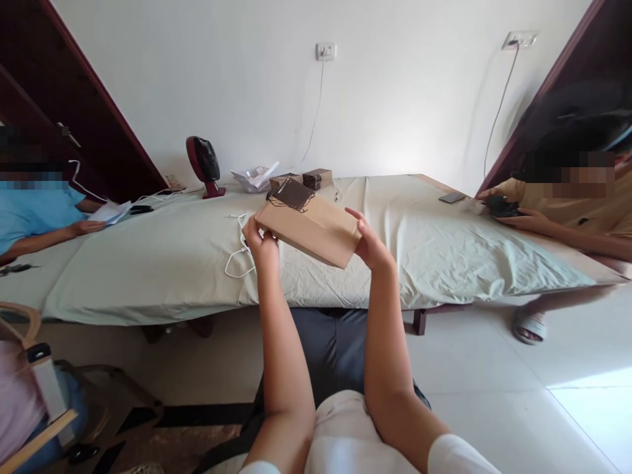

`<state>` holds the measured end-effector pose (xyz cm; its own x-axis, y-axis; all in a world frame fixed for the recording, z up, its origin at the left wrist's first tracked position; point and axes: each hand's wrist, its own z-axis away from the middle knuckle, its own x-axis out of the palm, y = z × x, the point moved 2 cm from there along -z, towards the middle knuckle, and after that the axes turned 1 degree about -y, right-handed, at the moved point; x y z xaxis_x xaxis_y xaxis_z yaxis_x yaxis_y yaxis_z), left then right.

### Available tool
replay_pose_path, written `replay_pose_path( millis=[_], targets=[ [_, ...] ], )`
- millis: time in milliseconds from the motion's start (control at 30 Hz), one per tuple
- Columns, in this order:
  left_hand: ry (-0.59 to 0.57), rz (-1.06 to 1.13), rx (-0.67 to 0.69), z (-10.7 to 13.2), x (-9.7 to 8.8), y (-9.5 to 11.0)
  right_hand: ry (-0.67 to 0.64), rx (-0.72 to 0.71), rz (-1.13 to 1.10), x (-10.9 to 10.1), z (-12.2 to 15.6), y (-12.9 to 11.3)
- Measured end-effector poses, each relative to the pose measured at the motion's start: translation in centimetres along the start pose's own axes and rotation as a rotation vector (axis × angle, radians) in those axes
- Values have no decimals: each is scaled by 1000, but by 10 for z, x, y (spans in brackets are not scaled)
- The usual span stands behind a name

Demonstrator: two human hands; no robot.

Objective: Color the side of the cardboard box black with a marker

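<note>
A brown cardboard box with a dark printed patch on one end is held tilted above the cloth-covered table. My left hand grips its left end, fingers partly hidden by the box. At the right end, my right hand is closed around the edge, thumb and fingers on the cardboard. Close behind the held box, two smaller brown boxes with dark print rest on the table. A white cable lies on the cloth beside my left hand.
A dark red fan and a white crumpled packet stand along the back. At left, a person in blue holds white paper. At right, another person holds a dark object near a phone. A chair is at lower left.
</note>
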<state>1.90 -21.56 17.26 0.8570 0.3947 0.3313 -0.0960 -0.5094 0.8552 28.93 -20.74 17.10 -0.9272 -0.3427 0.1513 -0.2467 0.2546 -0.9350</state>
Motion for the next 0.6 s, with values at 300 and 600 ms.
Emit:
replay_pose_path(
  millis=[300, 600],
  targets=[
    [-182, 144, -81, 29, 40, 2, 18, -121, 235, 21, 11, 15],
    [-405, 214, -145, 25, 0, 0, 77, 75, 158, 26, 13, 18]
  ],
)
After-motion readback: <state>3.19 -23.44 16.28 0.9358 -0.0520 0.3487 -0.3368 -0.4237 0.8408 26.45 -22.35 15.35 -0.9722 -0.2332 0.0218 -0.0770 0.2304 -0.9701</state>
